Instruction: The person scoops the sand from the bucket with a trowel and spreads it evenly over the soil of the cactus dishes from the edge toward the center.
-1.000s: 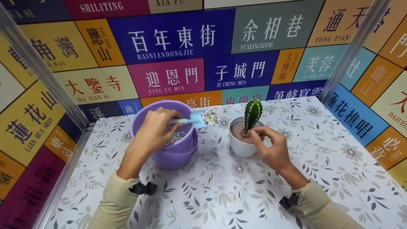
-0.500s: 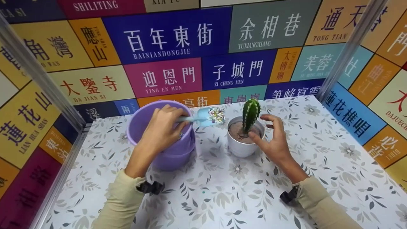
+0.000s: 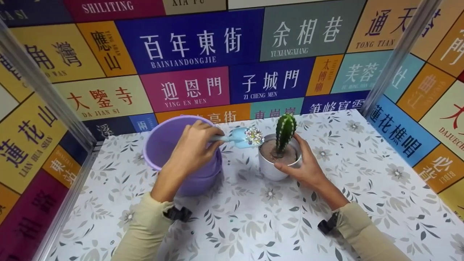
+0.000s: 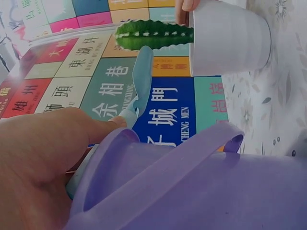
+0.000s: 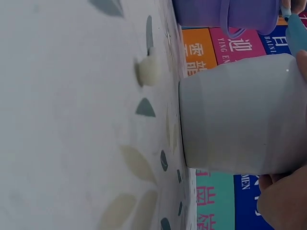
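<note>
White and smooth-sided, a pot [image 3: 273, 171] stands upright on the bench [image 3: 250, 232], whose covering is printed with grey leaves and flowers. Brown soil [image 3: 269, 148] lies inside the pot a little below its rim, and a green ribbed cactus [image 3: 285, 132] rises out of it, leaning slightly to the right.

The person's right hand [image 3: 308, 165] holds the pot from its right side, thumb over the near rim and fingers curved about the far side. The left hand [image 3: 194, 146], to the left of the pot, pinches the handle of a light blue scoop [image 3: 237, 137] between thumb and fingers. The blade points toward the pot, carrying a heap of many-coloured pebbles [image 3: 253, 136] at its tip. From the left wrist I can see the blade is higher than the pot's rim; from the head view its tip is just beside that rim, apart from the cactus.

A purple bucket [image 3: 197, 183] stands to the left of the pot, a gap between them, its carrying strap [image 4: 165, 171] lying down along the outside. The left hand is over the bucket's right edge, and hides much of its inside.

Behind the pot, a wall [image 3: 250, 61] of coloured panels shows place names. Pale sleeves [image 3: 145, 226] cover both forearms, with a black band [image 3: 177, 214] at each wrist.
</note>
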The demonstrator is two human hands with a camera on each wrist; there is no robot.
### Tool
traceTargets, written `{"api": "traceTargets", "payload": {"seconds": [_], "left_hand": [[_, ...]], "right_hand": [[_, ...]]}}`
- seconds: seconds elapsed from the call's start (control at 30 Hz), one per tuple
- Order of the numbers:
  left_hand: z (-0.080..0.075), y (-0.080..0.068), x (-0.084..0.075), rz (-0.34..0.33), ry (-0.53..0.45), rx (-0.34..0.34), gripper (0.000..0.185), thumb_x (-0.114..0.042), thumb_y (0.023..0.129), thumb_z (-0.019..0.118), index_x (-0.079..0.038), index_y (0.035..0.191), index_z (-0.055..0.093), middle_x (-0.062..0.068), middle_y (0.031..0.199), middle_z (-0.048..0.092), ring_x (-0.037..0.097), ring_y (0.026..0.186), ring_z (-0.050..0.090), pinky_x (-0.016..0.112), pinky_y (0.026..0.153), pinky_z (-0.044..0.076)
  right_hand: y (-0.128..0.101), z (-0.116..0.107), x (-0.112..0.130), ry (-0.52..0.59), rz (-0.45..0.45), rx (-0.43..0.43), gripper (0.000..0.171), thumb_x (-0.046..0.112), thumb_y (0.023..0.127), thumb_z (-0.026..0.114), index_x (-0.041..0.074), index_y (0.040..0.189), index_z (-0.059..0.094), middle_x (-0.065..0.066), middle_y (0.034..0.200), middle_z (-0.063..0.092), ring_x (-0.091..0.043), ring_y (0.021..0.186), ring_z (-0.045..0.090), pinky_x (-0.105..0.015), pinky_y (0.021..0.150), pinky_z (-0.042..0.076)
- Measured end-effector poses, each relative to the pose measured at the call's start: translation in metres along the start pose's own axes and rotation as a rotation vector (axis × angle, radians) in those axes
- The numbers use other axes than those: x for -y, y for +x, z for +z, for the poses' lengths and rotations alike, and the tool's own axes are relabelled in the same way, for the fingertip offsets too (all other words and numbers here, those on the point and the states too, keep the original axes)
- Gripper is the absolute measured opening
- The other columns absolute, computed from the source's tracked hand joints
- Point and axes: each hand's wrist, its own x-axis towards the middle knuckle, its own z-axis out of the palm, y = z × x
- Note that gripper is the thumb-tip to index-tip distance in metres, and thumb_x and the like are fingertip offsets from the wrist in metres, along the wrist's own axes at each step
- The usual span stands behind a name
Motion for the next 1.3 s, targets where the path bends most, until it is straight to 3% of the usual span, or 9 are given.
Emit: {"api": "traceTargets", "payload": {"seconds": [0.33,0.73,1.0,1.3], "left_hand": [[0.008,0.010,-0.008,0.026,0.044,0.035,0.018,-0.019,0.099,0.079,-0.012,0.115,0.082,0.006,0.112,0.081,0.031,0.114,0.066,0.049,0.091,0.047],[0.017,0.021,-0.021,-0.003,0.180,0.127,0.012,-0.017,0.098,0.079,-0.016,0.109,0.084,0.005,0.110,0.081,0.030,0.112,0.065,0.047,0.090,0.047],[0.022,0.022,-0.030,0.014,0.266,0.094,0.010,-0.012,0.097,0.078,-0.013,0.105,0.083,0.010,0.106,0.080,0.033,0.111,0.065,0.049,0.090,0.048],[0.025,0.023,-0.037,0.050,0.394,0.006,0.006,-0.009,0.093,0.078,-0.010,0.098,0.081,0.011,0.097,0.078,0.033,0.105,0.065,0.049,0.086,0.047]], "right_hand": [[-0.002,-0.001,0.006,-0.019,0.063,0.030,0.114,0.036,0.089,0.089,0.015,0.174,0.016,-0.016,0.179,0.020,-0.039,0.168,0.018,-0.067,0.132,0.020],[-0.002,-0.003,0.005,-0.015,0.093,0.038,0.117,0.041,0.086,0.092,0.015,0.173,0.019,-0.017,0.179,0.023,-0.039,0.167,0.021,-0.064,0.133,0.020],[-0.002,-0.004,0.003,-0.012,0.108,0.050,0.116,0.044,0.086,0.091,0.017,0.173,0.019,-0.016,0.179,0.021,-0.040,0.167,0.019,-0.066,0.133,0.018],[-0.002,-0.004,0.007,-0.025,0.123,0.058,0.118,0.047,0.086,0.090,0.021,0.174,0.017,-0.015,0.181,0.018,-0.041,0.168,0.018,-0.068,0.131,0.020]]}}
